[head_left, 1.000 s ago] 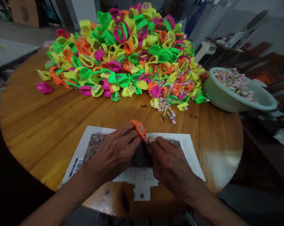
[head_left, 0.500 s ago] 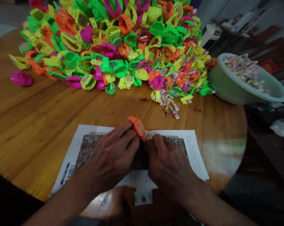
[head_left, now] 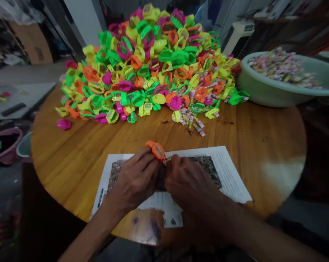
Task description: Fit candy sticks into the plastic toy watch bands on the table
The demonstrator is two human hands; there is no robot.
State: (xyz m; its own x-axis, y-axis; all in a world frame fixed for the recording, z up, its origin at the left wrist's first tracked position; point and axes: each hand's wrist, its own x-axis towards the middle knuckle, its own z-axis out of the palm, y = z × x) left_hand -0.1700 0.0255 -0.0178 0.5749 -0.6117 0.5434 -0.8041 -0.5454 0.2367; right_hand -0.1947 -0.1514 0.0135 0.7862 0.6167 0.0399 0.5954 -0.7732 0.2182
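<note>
An orange toy watch (head_left: 157,150) is pinched in the fingers of my left hand (head_left: 137,178), its face turned up toward me. Close against its lower right end, my right hand (head_left: 187,180) is closed with thumb and forefinger on a small pale wrapped piece (head_left: 168,159), which looks like a candy and is mostly hidden by the fingers. Both hands are over a printed paper sheet (head_left: 233,178) with a dark speckled picture. Beyond them, a large heap of toy watches (head_left: 142,82) in green, yellow, orange and magenta covers the back of the table.
The round wooden table (head_left: 71,163) carries everything. Several wrapped candies (head_left: 198,127) spill from the heap's front edge. A pale green basin (head_left: 273,89) of similar candies stands at the right. One magenta piece (head_left: 64,124) lies apart at the left. A pink tub (head_left: 7,147) is on the floor.
The view has swung left and up, showing more floor and the heap's top. Both hands keep hold, with the right fingers now slightly closer to the orange watch.
</note>
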